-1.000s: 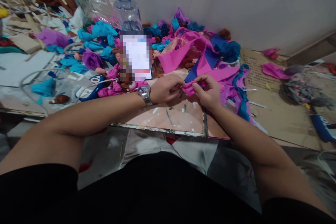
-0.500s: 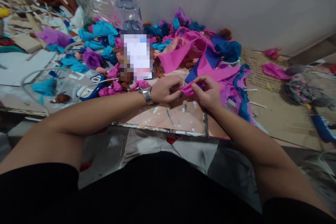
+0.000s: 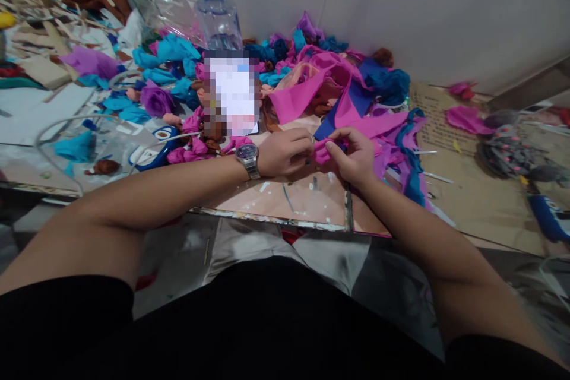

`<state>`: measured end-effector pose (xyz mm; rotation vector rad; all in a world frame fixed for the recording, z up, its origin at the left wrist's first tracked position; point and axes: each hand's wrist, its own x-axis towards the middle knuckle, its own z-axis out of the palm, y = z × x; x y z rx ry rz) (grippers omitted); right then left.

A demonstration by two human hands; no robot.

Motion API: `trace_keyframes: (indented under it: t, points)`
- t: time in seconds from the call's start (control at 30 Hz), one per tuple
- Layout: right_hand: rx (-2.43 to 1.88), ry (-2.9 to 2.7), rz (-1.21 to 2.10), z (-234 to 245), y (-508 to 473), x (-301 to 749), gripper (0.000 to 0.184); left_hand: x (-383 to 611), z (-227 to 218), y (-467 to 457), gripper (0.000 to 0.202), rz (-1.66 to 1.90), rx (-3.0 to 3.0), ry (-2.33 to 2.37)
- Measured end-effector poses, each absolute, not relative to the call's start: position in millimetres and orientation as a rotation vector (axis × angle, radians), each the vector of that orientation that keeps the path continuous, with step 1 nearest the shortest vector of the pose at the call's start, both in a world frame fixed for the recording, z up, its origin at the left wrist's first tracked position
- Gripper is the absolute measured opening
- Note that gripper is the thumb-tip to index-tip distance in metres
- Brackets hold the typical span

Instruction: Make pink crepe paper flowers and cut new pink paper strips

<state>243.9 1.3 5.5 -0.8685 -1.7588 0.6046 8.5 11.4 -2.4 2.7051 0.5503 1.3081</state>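
Observation:
A small folded strip of pink crepe paper [image 3: 321, 153] is between my two hands, above the table's front part. My right hand [image 3: 354, 157] pinches it between thumb and forefinger. My left hand [image 3: 287, 151], with a metal watch [image 3: 248, 160] on its wrist, has its fingers curled together at the strip's left end. What those fingertips hold, if anything, is hidden. Just beyond the hands lie long pink paper strips [image 3: 298, 98] and a dark blue piece [image 3: 326, 127]. Purple and teal strips [image 3: 412, 160] lie right of my right hand.
A propped phone [image 3: 234, 92] with a blurred screen stands before a clear bottle [image 3: 219, 21]. Rolled paper flowers [image 3: 155, 98] crowd the left, near a blue-and-white tool [image 3: 154, 148] with a cable. Cardboard [image 3: 445, 190] and a grey bundle [image 3: 510, 151] lie at right.
My left fingers have curled in more and turned slightly at the strip's left end; the watch face has rotated towards me. My right hand keeps its pinch on the pink crepe paper, nearly still.

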Motion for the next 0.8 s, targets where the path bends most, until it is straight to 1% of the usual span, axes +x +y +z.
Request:
trace_keyframes:
  t: [0.07,0.17,0.27,0.37,0.5,0.63,0.8]
  points:
    - [-0.864,-1.762,0.604,4.4,2.5,244.8,0.014,8.3,-1.5,11.8,0.008,1.266,2.761,0.581]
    - [-0.871,-1.778,0.574,4.2,3.6,246.1,0.012,6.6,1.7,11.9,0.011,1.168,3.01,0.572]
    - [-0.858,-1.829,0.494,7.0,2.8,246.4,0.009,4.9,6.9,9.7,0.012,1.055,3.319,0.531]
    - [-0.828,-1.907,0.393,11.1,0.5,245.5,0.007,4.8,11.5,5.7,0.014,1.004,3.48,0.507]
    - [-0.816,-1.957,0.32,14.0,-2.3,243.3,0.007,6.5,11.8,2.5,0.014,1.025,3.485,0.403]
    - [-0.83,-1.966,0.308,13.3,-2.9,242.5,0.007,7.5,9.5,3.2,0.015,0.923,3.407,0.457]
    - [-0.812,-1.968,0.296,11.7,-2.6,242.5,0.005,7.9,7.8,4.1,0.017,0.927,3.355,0.463]
